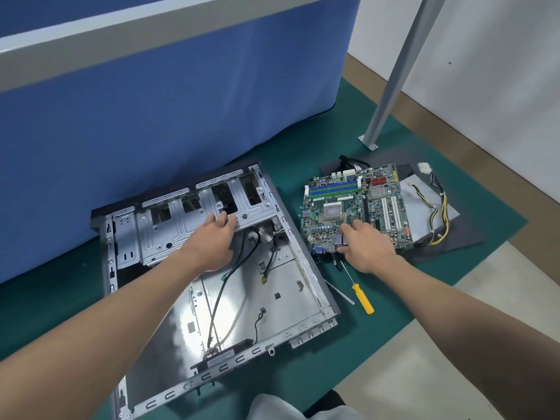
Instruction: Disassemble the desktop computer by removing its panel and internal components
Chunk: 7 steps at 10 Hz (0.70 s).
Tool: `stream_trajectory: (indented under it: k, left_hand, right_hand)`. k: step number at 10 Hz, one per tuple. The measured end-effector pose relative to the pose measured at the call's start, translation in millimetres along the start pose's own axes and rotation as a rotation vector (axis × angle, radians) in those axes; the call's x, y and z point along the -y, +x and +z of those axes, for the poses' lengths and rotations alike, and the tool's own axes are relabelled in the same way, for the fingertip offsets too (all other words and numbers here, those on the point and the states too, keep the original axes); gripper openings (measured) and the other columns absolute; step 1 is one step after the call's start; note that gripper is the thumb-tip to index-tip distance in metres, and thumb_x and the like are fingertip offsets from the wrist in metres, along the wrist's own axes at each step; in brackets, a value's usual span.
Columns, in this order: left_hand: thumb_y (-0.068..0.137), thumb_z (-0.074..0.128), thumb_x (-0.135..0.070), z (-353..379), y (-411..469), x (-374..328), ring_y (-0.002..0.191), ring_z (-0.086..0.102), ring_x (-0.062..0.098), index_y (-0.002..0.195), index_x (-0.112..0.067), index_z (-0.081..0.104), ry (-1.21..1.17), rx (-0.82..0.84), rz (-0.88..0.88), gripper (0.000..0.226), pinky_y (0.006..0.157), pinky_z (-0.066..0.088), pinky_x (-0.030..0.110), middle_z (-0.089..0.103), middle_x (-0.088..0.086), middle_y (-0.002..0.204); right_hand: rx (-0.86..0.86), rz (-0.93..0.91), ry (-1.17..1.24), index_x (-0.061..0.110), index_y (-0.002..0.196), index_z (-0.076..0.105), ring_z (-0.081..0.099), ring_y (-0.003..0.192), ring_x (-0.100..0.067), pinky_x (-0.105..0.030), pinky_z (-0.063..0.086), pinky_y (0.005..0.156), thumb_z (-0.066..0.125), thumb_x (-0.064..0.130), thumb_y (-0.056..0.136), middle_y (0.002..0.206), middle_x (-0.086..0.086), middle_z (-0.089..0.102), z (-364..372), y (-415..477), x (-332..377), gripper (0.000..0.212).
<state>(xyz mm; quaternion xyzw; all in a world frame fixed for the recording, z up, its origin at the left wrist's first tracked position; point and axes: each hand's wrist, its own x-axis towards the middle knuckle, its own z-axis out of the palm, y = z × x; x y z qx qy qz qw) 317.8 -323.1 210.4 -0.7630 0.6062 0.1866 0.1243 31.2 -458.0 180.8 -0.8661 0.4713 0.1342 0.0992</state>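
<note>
Left hand (pixel 212 241) flat on the drive cage (pixel 169 228) inside the case (pixel 242 298), mid-mat (pixel 394 140); right hand (pixel 363 247) grips the motherboard (pixel 333 204), perched on the power supply (pixel 424 201) near the mat's right edge, where it may slide off.

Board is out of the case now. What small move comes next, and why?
Probably let the right hand release the motherboard: it already lies outside the case, and the left hand rests on the drive cage, which is still mounted.

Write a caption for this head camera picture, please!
Left hand rests on the drive cage; right hand holds the motherboard beside the case.
</note>
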Motion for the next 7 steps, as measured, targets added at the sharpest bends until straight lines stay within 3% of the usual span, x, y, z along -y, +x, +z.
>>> stream_trajectory:
  k: [2, 3, 7]
  left_hand:
    - [0.092, 0.051, -0.018, 1, -1, 0, 0.146, 0.009, 0.039, 0.153, -0.010, 0.006, 0.000, -0.001, 0.007, 0.077, 0.116, 0.022, 0.042, 0.006, 0.017, 0.160]
    - [0.092, 0.052, -0.020, 1, 0, 0, 0.146, 0.011, 0.040, 0.152, -0.009, 0.008, 0.002, 0.002, 0.007, 0.075, 0.115, 0.024, 0.042, 0.008, 0.018, 0.160]
    - [0.091, 0.053, -0.024, 0, 4, 2, 0.146, 0.011, 0.039, 0.153, -0.011, 0.007, 0.006, 0.023, -0.003, 0.078, 0.115, 0.024, 0.041, 0.008, 0.017, 0.160]
  right_hand:
    - [-0.012, -0.008, -0.049, 0.023, 0.129, 0.045, 0.043, 0.118, -0.026, -0.043, 0.049, 0.078, 0.053, 0.046, 0.091, 0.123, -0.006, 0.050, -1, 4, -1, 0.045]
    - [0.008, -0.007, -0.121, 0.022, 0.133, 0.043, 0.039, 0.122, -0.027, -0.044, 0.046, 0.087, 0.050, 0.046, 0.092, 0.128, -0.009, 0.047, -3, 8, 1, 0.048]
    - [0.083, 0.059, -0.109, 0.021, 0.136, 0.039, 0.034, 0.126, -0.031, -0.049, 0.045, 0.093, 0.051, 0.042, 0.091, 0.134, -0.011, 0.043, -11, 7, 13, 0.051]
